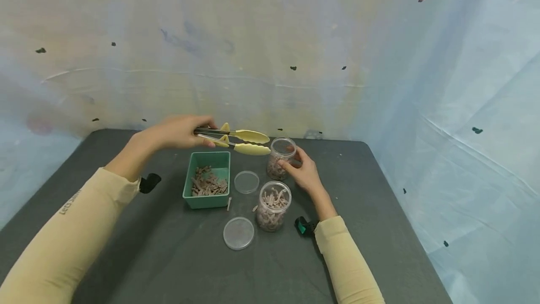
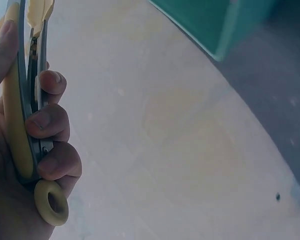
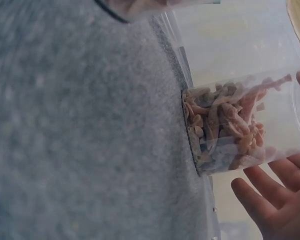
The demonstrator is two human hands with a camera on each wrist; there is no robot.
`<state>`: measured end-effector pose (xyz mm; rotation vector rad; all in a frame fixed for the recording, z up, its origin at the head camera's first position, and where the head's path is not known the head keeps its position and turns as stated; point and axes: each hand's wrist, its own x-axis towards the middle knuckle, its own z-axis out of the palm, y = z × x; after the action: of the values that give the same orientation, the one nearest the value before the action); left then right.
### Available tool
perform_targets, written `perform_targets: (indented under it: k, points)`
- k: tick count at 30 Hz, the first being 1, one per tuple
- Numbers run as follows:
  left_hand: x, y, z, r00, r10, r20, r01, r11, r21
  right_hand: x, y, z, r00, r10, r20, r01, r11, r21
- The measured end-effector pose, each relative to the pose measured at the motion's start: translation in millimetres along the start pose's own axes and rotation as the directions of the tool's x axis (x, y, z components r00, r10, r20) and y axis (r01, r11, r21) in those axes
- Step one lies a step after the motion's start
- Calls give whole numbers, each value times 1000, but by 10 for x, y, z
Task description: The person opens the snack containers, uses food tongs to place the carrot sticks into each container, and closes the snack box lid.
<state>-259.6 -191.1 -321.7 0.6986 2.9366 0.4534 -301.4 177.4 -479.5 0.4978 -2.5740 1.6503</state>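
My left hand (image 1: 181, 131) grips a pair of tongs (image 1: 251, 149) with yellow heads, held above the far edge of a green box (image 1: 206, 203). The tong heads stand apart, point right, and carry nothing visible. In the left wrist view my fingers wrap the yellow-and-metal handle (image 2: 19, 135). My right hand (image 1: 307, 175) holds the farther clear jar (image 1: 276, 168), thumb on the near side, fingers round the right. That jar stands upright and lidless, partly filled with pinkish-brown, twisted dried pieces (image 3: 225, 125). More such pieces (image 1: 207, 183) lie in the box.
A second lidless jar (image 1: 270, 219), fuller with the same pieces, stands nearer on the dark table (image 1: 190, 262). Two clear round lids (image 1: 246, 182) lie between box and jars. A stray piece (image 1: 229, 203) rests beside the box. A pale sheet (image 1: 253, 36) hangs behind.
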Motion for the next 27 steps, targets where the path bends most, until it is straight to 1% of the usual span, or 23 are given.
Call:
perform_targets:
  k: [3, 7, 9, 12, 17, 20, 23, 27]
  points:
    - [-153, -38, -34, 1000, -11, 6, 10, 998, 64, 7, -6, -26, 1000, 3, -15, -3, 1000, -23]
    - [-346, -103, -53, 1000, -18, 17, 16, 992, 127, 8, -29, -50, 999, -2, -42, 0, 999, -47]
    - [-426, -138, -51, 1000, -13, 26, 9, 988, 156, 11, -28, -57, 999, -12, -53, 9, 999, -50]
    - [-523, -179, -40, 999, -24, 43, 15, 982, 190, 16, -20, -69, 997, -40, -66, 37, 998, -41]
    - [-643, -243, -15, 994, -76, 85, 56, 975, 215, 20, -8, -87, 994, -72, -77, 69, 997, -38]
    - [-696, -275, -12, 990, -90, 107, 65, 975, 214, 18, 5, -89, 994, -75, -77, 72, 997, -42]
    - [-721, -291, -25, 987, -93, 128, 64, 975, 215, 16, 20, -86, 995, -72, -75, 69, 997, -42]
    - [-709, -285, -77, 980, -103, 169, 63, 973, 224, 21, 28, -85, 995, -69, -75, 67, 997, -39]
